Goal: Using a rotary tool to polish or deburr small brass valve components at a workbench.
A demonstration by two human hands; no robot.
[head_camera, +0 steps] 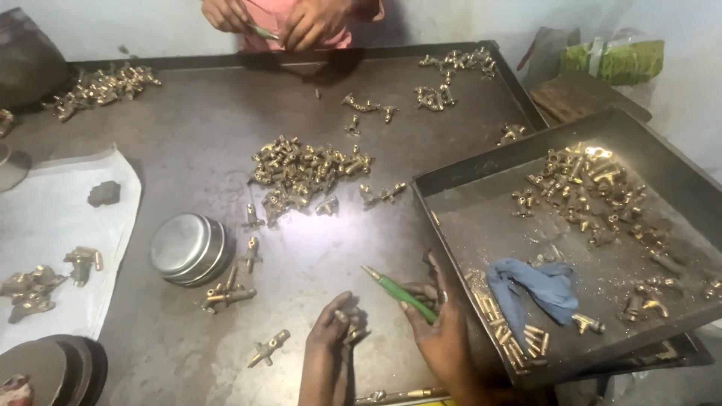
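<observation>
Pinching a small brass fitting point(347, 325) in left-hand fingers point(336, 314), gripping a green-handled tool point(398, 292) in right-hand fingers point(429, 295), tip angling up-left above it.

A heap of brass fittings point(304, 171) lies at the middle of the dark metal surface point(203, 120), with another pile point(101, 86) near its far left corner and a smaller scatter point(451, 75) toward the far right edge. An upturned steel bowl point(188, 248) sits left of centre. A white sheet point(53, 225) covers the left edge, carrying a few dull fittings point(34, 289). A tilted metal tray point(602, 248) overlaps the right edge, holding more brass parts point(579, 184) and a crumpled blue cloth point(538, 289). A co-worker's hands point(289, 21) work at the far edge.
</observation>
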